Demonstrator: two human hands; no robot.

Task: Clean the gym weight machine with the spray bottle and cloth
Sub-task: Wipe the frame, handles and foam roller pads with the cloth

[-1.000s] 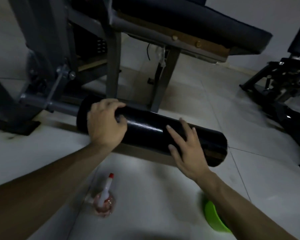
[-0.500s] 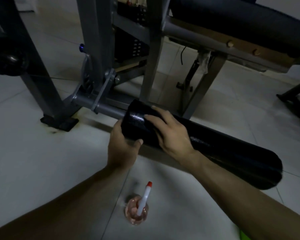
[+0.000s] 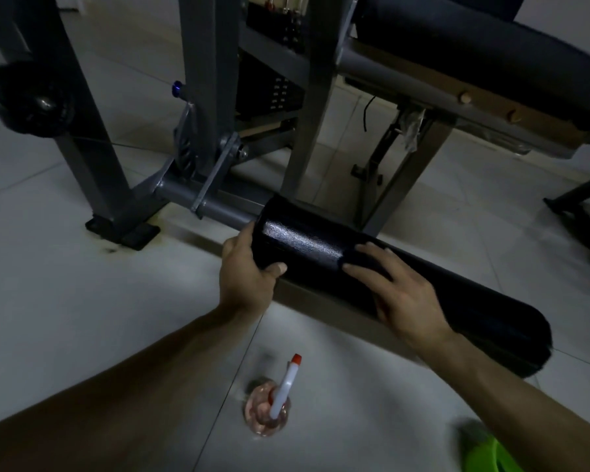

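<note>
1. Left hand [image 3: 249, 277]: clamped on the inboard end of the black roller pad [image 3: 321, 247]. My thumb lies across the near face of the pad. The other fingers curl round behind its end, just beside the grey axle tube [image 3: 225, 212], which enters the pad from 10 o'clock.

2. Right hand [image 3: 402, 294]: fingers straight and slightly spread, laid flat on top of the same pad. It sits at 3 o'clock from my left hand, apart from it, and grasps nothing. A darker patch lies under the fingertips. I cannot tell whether it is a cloth or shadow.

3. Roller pad: runs from the middle of the view toward 4 o'clock, where its free end sits.

4. Spray bottle [image 3: 269, 403]: stands upright on the tiled floor [image 3: 65, 301] at 6 o'clock, between my forearms, touched by neither hand. It has a pinkish clear body, a white head and a red nozzle tip.

5. Bright green item [image 3: 487, 454]: on the floor at 5 o'clock, cut off by the edge of the view. I cannot tell what it is.

6. Machine frame [image 3: 212, 80]: grey uprights at 12 o'clock, with the weight stack [image 3: 280, 90] between them. The padded bench [image 3: 474, 52] is at 1 to 2 o'clock. A second black roller [image 3: 31, 100] is at 10 o'clock.
</note>
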